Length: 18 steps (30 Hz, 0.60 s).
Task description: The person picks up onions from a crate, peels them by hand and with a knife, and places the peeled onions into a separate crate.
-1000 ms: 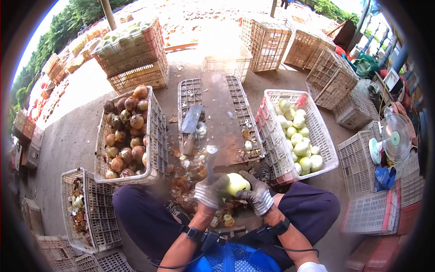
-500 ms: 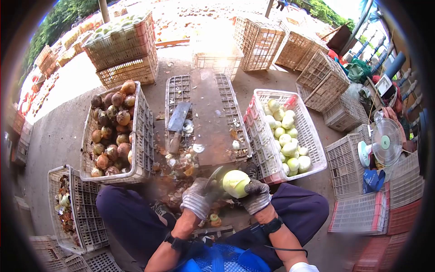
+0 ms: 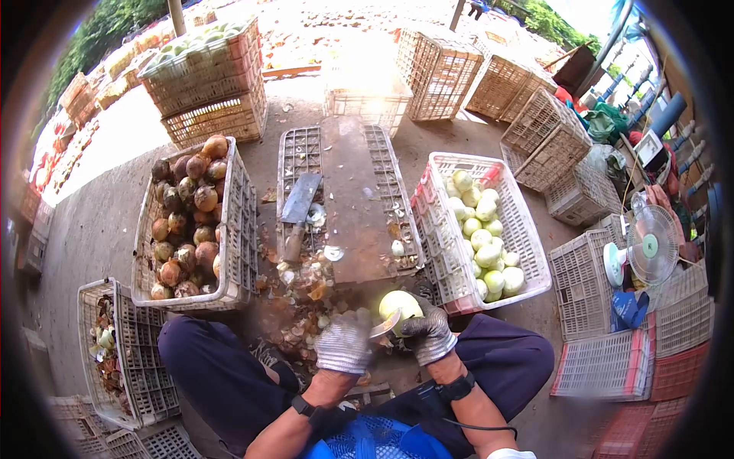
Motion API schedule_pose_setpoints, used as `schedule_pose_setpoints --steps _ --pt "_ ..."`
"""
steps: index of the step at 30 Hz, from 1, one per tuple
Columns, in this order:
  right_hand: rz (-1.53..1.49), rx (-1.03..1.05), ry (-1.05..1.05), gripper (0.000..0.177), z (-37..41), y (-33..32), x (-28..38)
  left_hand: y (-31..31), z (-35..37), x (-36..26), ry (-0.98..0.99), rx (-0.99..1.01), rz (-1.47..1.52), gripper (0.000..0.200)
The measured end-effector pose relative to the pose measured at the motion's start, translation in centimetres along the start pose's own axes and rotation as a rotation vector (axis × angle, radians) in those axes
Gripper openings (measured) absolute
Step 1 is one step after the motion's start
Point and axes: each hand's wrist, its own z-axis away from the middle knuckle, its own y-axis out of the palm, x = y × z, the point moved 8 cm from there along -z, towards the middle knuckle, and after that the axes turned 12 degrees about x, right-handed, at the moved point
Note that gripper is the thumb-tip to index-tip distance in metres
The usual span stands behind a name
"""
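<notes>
My right hand (image 3: 430, 336), in a dirty knit glove, is closed around a pale, peeled onion (image 3: 399, 304) in front of my lap. My left hand (image 3: 343, 346), gloved too, is closed on a knife (image 3: 385, 324) whose handle is hidden in the fist. The blade lies against the onion's lower side. Brown unpeeled onions (image 3: 191, 229) fill a crate (image 3: 243, 237) on my left. Peeled onions (image 3: 483, 237) lie in a white crate (image 3: 527, 229) on my right. Ahead, a cleaver (image 3: 301, 200) rests on an upturned crate beside a board (image 3: 355, 199).
Onion skins (image 3: 298, 306) litter the floor between my legs. A crate of scraps (image 3: 145, 359) stands at lower left. Stacked crates (image 3: 206, 84) are at the back left, more crates (image 3: 436, 73) at the back right. A fan (image 3: 651, 246) stands on crates at right.
The knife has swung from upper left of the onion to its lower side, the left hand moving slightly right and down. The onion has turned a little in the right hand.
</notes>
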Motion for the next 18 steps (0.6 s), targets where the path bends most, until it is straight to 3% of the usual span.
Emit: schedule_pose_setpoints --steps 3,6,13,16,18 --pt "0.213 -0.061 -0.022 0.075 0.3 -0.2 1.0 0.4 -0.2 0.2 0.009 -0.08 -0.05 0.042" --pt "0.832 -0.095 -0.118 0.077 0.5 0.6 3.7 1.8 -0.8 1.0 -0.058 -0.024 -0.092 0.043" --pt "0.934 -0.185 -0.196 0.08 1.4 1.8 5.6 3.2 -0.8 0.9 0.03 -0.117 0.123 0.034" --pt "0.863 -0.167 -0.203 0.079 1.4 1.8 5.9 4.6 -1.8 1.2 0.105 0.01 0.321 0.044" --pt "0.771 -0.149 -0.194 0.08 1.6 2.3 6.2 5.5 -2.4 1.6 0.08 0.251 0.554 0.035"
